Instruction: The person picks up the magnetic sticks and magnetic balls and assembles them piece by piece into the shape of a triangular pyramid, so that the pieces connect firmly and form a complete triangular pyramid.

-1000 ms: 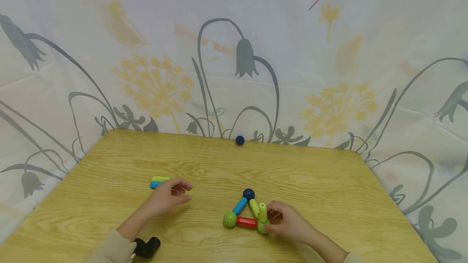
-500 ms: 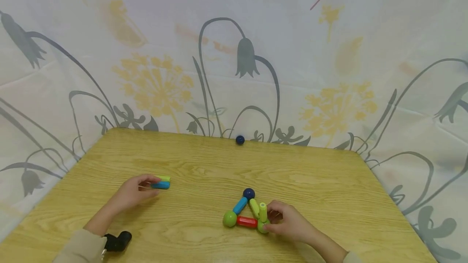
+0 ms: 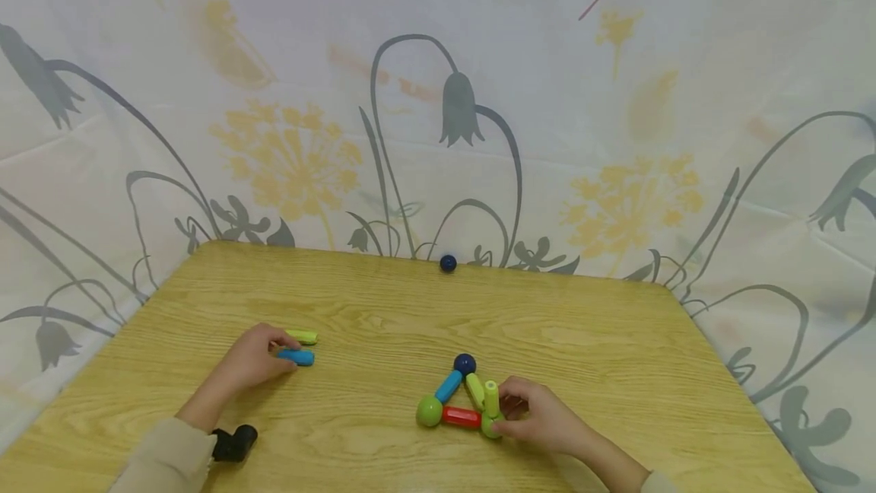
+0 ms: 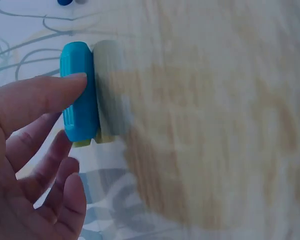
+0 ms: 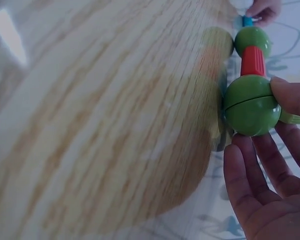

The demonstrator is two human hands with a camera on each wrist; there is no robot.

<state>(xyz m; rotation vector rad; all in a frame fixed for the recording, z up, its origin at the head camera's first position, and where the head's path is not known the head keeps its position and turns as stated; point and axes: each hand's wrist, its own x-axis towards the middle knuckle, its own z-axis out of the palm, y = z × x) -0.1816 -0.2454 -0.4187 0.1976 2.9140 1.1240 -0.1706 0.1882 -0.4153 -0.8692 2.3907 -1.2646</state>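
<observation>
My left hand (image 3: 251, 358) pinches a blue toy rod (image 4: 81, 95) between thumb and fingers, low at the table on the left. A loose lime rod (image 3: 303, 337) lies just beyond it. At centre right, a triangle of balls and rods lies on the table: a dark blue ball (image 3: 464, 364), a green ball (image 3: 429, 411), a second blue rod (image 3: 449, 387), a red rod (image 3: 461, 417) and a lime rod along the right side. My right hand (image 3: 544, 417) holds the near-right green ball (image 5: 252, 105), and an upright lime rod (image 3: 491, 399) stands on that ball.
Far back, a loose dark blue ball (image 3: 448, 263) sits at the edge of the wooden table (image 3: 582, 326). A patterned cloth (image 3: 308, 59) hangs behind. Below my left wrist shows a black device (image 3: 235, 443).
My left hand has moved left to the two loose rods and taken hold of the blue one, which now lies apart from the lime rod. My right hand stays on the green ball.
</observation>
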